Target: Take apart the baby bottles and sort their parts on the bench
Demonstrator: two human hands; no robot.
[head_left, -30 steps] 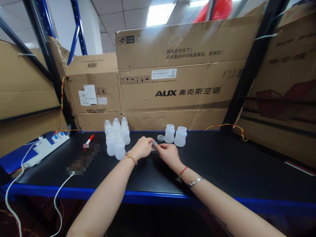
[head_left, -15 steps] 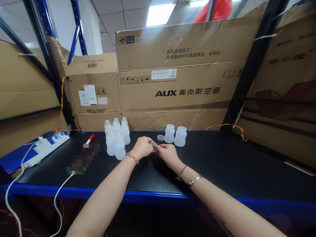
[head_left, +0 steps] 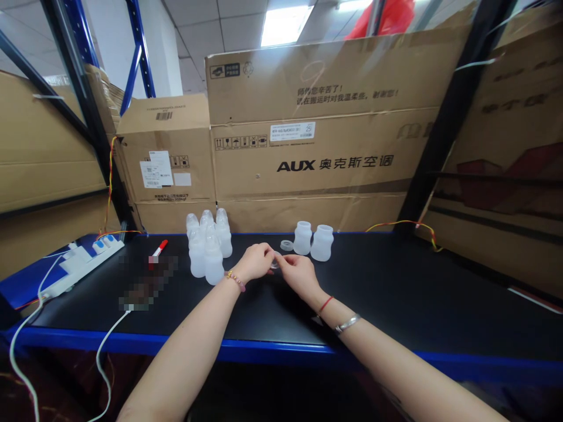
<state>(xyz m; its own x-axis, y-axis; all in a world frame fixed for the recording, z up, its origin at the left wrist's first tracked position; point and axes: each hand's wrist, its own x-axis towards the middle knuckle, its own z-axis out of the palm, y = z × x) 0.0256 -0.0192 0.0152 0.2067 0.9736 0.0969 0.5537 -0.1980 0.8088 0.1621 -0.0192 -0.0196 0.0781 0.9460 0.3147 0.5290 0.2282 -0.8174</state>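
My left hand (head_left: 255, 262) and my right hand (head_left: 299, 273) meet above the black tabletop (head_left: 396, 293), fingers pinched together on a small clear ring-shaped part (head_left: 275, 261) between them. Just behind the hands lies a loose clear ring (head_left: 287, 245). Two open translucent bottles (head_left: 315, 240) stand beside it, a little behind my right hand. A cluster of several capped translucent bottles (head_left: 207, 246) stands left of my left hand.
A red-capped marker (head_left: 158, 247) and a blurred-out object (head_left: 147, 281) lie at the left. A white power strip (head_left: 81, 264) with cables sits at the left edge. Large cardboard boxes (head_left: 316, 146) wall the back, and dark shelf posts (head_left: 444, 123) rise at both sides.
Both hands stay together on the small clear part, shifting only slightly as the fingers work it. Nothing else on the table has moved.
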